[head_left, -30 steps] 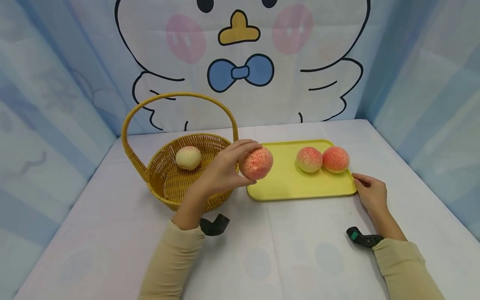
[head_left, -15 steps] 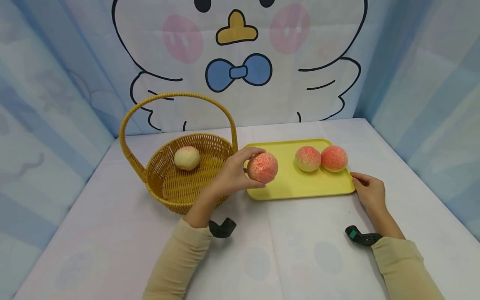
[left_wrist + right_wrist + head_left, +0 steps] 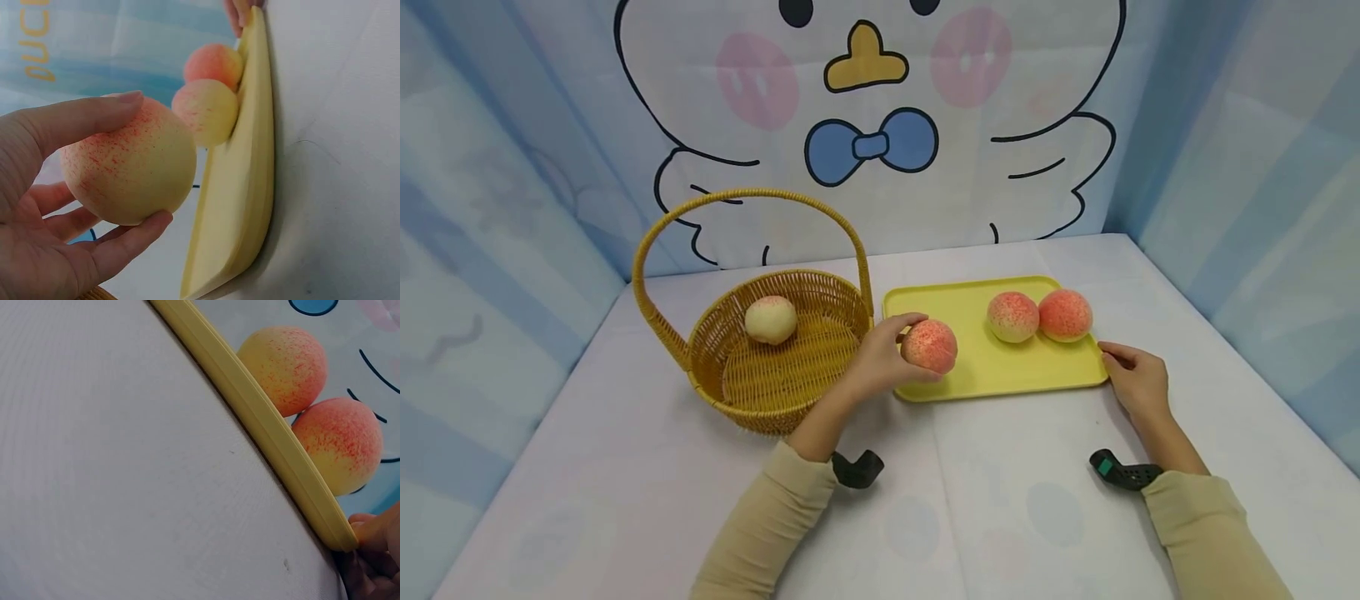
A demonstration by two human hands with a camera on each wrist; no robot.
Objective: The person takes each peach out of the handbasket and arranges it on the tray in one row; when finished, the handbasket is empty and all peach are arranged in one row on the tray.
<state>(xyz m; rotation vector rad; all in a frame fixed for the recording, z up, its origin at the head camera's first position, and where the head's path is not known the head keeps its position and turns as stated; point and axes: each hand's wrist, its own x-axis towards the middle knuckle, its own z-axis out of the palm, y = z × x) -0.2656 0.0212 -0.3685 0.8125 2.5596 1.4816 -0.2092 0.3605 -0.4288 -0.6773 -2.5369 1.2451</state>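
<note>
My left hand [image 3: 883,360] grips a pink-and-cream peach [image 3: 930,347] between thumb and fingers, over the left end of the yellow tray [image 3: 977,371]. In the left wrist view the thumb and fingers wrap the held peach [image 3: 134,165]. Two more peaches, one speckled [image 3: 1012,317] and one redder [image 3: 1066,315], sit side by side at the tray's right end. At the tray's front right corner my right hand [image 3: 1138,382] pinches the rim, as the right wrist view also shows with the tray edge [image 3: 269,431]. Part of that hand is cut off there.
Left of the tray stands a woven basket [image 3: 760,412] with a tall arched handle [image 3: 760,193]. One pale peach [image 3: 771,320] lies inside it. A white cloth [image 3: 1000,533] covers the table, and printed curtains [image 3: 490,208] hang behind and at the sides.
My left hand has carried the peach from beside the basket's right rim rightward and down over the tray's left end. The right hand keeps its hold on the tray corner.
</note>
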